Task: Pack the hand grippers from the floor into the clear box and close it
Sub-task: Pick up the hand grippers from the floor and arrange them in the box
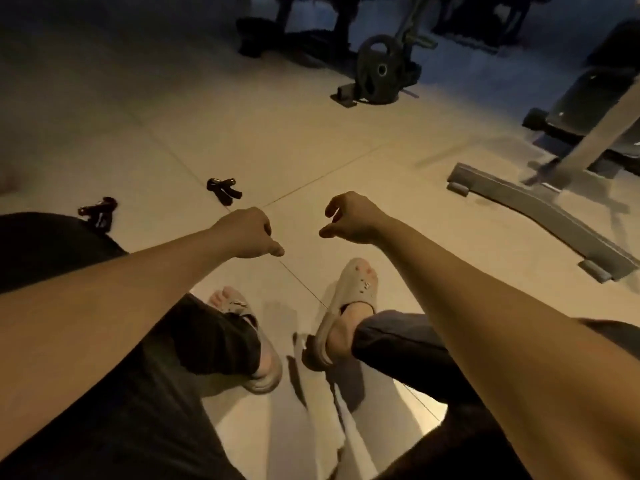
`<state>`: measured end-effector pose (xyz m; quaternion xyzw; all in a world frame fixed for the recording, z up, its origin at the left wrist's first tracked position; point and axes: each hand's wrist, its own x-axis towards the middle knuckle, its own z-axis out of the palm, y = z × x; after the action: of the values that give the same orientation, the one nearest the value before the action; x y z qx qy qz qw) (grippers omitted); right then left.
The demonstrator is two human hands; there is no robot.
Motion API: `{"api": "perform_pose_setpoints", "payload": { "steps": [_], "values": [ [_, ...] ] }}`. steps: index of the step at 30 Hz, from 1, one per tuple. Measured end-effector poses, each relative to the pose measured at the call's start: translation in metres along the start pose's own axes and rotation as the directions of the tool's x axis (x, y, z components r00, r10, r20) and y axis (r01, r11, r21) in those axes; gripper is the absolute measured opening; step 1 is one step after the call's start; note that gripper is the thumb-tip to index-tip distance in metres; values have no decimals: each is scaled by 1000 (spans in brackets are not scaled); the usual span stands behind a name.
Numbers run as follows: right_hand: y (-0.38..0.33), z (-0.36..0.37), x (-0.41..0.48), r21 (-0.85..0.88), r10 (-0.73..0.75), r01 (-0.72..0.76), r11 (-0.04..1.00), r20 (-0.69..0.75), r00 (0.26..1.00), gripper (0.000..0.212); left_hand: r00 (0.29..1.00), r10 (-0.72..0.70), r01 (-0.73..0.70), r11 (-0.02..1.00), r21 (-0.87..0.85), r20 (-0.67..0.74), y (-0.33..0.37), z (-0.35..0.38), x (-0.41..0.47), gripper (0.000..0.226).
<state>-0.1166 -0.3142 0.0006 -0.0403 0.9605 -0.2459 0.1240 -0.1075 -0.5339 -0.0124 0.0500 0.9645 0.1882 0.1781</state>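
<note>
- Two hand grippers lie on the tiled floor point(311, 147), both dark and blurry, so their shape is hard to read.
- The nearer hand gripper point(224, 190) is at 10 o'clock from the left hand point(247, 233), near it but apart.
- The far hand gripper point(98, 213) is at 9 o'clock, beside a dark trouser knee point(52, 247); cannot tell whether they touch.
- Left hand reaches forward with its fingers curled under and the palm side hidden; cannot tell if it holds anything.
- Right hand point(351, 218) has loose, claw-like fingers with floor showing through the gap; it holds nothing.
- The hands are apart and touch nothing.
- A weight plate point(379, 69) is at 12 o'clock, with murky gear behind it.
- A bench point(588, 109) at 2 o'clock is cut off by the frame edge.
- Two pale slippers point(349, 306) at 6 o'clock are partly covered by the arms.
</note>
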Motion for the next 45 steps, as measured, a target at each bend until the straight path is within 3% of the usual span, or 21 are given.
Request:
{"api": "perform_pose_setpoints", "payload": {
  "steps": [9, 16, 22, 31, 38, 42, 45],
  "values": [
    [-117, 84, 171, 8, -217, 219, 976, 179, 960, 50, 956, -288, 285, 957, -55, -57, -133, -69, 50, 56],
    [-152, 152, 305, -63, -199, 222, 973, 254, 946, 45, 865, -496, 484, 864, -138, -72, -250, -75, 120, 62],
    [-141, 202, 403, -106, -145, 171, 980, 219, 965, 34, 788, -608, 584, 788, -194, -98, -337, -47, 189, 68],
    [-101, 260, 512, -205, -96, 118, 972, 114, 989, 48, 612, -748, 684, 664, -303, -257, -458, -12, 282, 72],
    [-86, 291, 548, -290, -43, 67, 955, 86, 995, 65, 560, -793, 758, 607, -237, -241, -508, 7, 323, 72],
    [-87, 301, 552, -326, -21, 16, 945, -12, 1000, 62, 503, -809, 805, 566, -176, -303, -514, 16, 333, 64],
    [-92, 300, 557, -294, 29, -32, 955, -15, 999, 57, 495, -818, 797, 561, -222, -292, -509, 17, 337, 65]
  ]
}}
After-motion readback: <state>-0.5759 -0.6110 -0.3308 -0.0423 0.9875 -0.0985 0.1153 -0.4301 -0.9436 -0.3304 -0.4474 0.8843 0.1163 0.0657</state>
